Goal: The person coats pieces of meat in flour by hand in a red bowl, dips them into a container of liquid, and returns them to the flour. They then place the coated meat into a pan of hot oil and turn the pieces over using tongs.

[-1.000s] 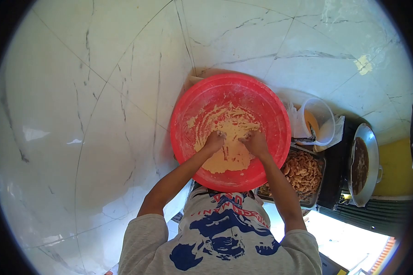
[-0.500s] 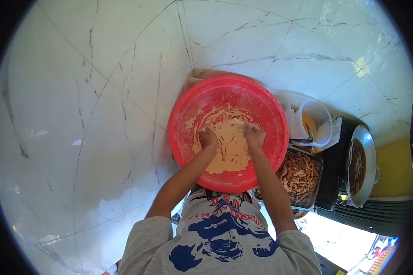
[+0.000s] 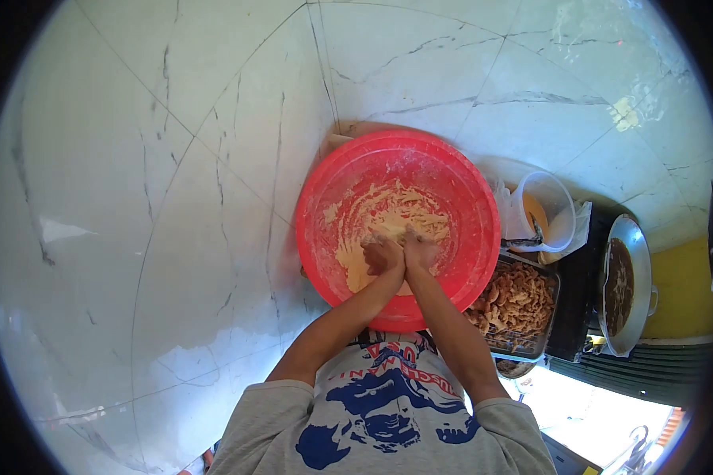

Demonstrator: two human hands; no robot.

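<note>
A wide red basin (image 3: 313, 182) holds pale yellow flour (image 3: 354, 265), spread over its bottom and smeared up the inside. My left hand (image 3: 383, 255) and my right hand (image 3: 421, 250) are side by side low in the basin, touching near the wrists. Both have curled fingers dug into the flour, and some of it lies between and just beyond them. The fingertips are partly hidden by the flour and by the backs of the hands.
Right of the basin, a tray (image 3: 553, 317) holds fried brown pieces (image 3: 519, 297). Behind it stands a clear plastic tub (image 3: 562, 210) with orange liquid and a dark-handled utensil. Farther right is a metal pan (image 3: 640, 269) of dark oil. Marbled tile walls (image 3: 214, 158) surround the left and back.
My hands have come together from opposite sides of the flour, moving inward and slightly toward me. The flour between them has been gathered and disturbed.
</note>
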